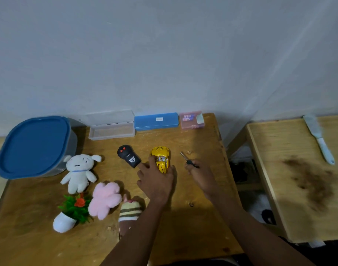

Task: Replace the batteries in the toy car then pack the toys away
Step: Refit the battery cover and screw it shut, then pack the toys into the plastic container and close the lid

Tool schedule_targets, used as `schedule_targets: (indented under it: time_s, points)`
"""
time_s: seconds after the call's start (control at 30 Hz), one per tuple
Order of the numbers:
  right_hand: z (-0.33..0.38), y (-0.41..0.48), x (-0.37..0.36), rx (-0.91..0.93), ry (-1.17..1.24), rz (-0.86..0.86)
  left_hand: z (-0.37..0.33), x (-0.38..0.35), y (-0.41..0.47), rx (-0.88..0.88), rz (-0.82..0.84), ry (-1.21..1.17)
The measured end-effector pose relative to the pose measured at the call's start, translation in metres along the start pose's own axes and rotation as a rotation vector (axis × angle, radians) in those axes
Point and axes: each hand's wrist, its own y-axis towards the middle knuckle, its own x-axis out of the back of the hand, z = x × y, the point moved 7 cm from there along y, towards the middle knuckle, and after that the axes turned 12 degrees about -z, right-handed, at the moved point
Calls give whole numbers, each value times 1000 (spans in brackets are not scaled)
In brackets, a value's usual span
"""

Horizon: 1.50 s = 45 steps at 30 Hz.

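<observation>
Toy car (160,157): gold, wheels down, beneath left hand (156,182); fingers and thumb clasp rear, likely steadying for flip.
Right hand (201,175): closed round screwdriver (187,160), tip forward, presumably for battery cover.
Pink box (192,120): beyond hands, seemingly spare batteries.

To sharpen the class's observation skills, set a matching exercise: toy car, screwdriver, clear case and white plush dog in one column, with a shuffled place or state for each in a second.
Column one
1 toy car
2 screwdriver
3 clear case
4 white plush dog

Column two
A lies beside the blue-lidded tub
B held in the right hand
C its lid open
D gripped by the left hand

Pairs: 1-D, 2-B, 3-C, 4-A
</observation>
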Motion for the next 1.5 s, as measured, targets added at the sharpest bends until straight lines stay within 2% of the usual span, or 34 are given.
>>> schedule_targets:
  time_s: [0.3, 0.47, 0.63, 0.7, 0.83, 1.0, 1.17, 1.37, 1.5]
  points:
    - [35, -3, -27, 114, -36, -7, 9, 22, 14, -27, 3, -218]
    - [76, -16, -63, 276, -103, 10, 31, 55, 44, -21, -69, -412]
    - [116, -4, -122, 453, -257, 96, 77, 89, 111, 30, -136, -415]
    - [129, 8, -145, 498, -335, 70, 97, 97, 142, 53, -156, -416]
    - [158, 32, -187, 584, -487, -14, 117, 101, 200, 69, -83, -381]
    - [163, 64, -237, 623, -582, 19, 122, 85, 250, -53, 59, -424]
    - [167, 75, -260, 653, -674, 7, 116, 71, 281, -188, 106, -509]
    - [165, 80, -268, 623, -718, 2, 120, 67, 282, -184, 88, -578]
    - [170, 74, -256, 657, -574, -134, 123, 65, 287, -186, 62, -565]
